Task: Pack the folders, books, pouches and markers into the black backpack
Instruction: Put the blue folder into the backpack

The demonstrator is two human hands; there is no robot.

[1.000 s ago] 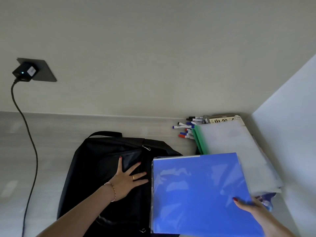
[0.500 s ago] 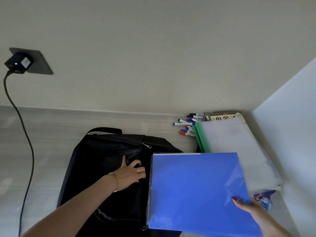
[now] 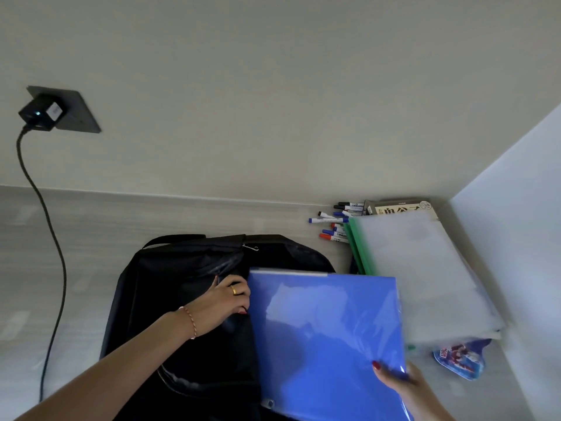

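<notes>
holding the blue folder [image 3: 328,338] by its 5 o'clock corner, the right hand [image 3: 406,387] pinches it over the backpack [image 3: 170,284]. the left hand [image 3: 221,302] grips the opening's edge, fingers curled. the folder looks light, glossy and bendy; a second grip near its spine would steady it.

Book [image 3: 400,208], far right corner, behind the translucent folders [image 3: 419,268]: cover title in large dark CJK characters, partly hidden; a round seal beside it, too small to read. Markers [image 3: 331,221]: barrel print illegible. Pouch [image 3: 460,361]: red-and-white lettering, possibly a brand, unreadable.
</notes>
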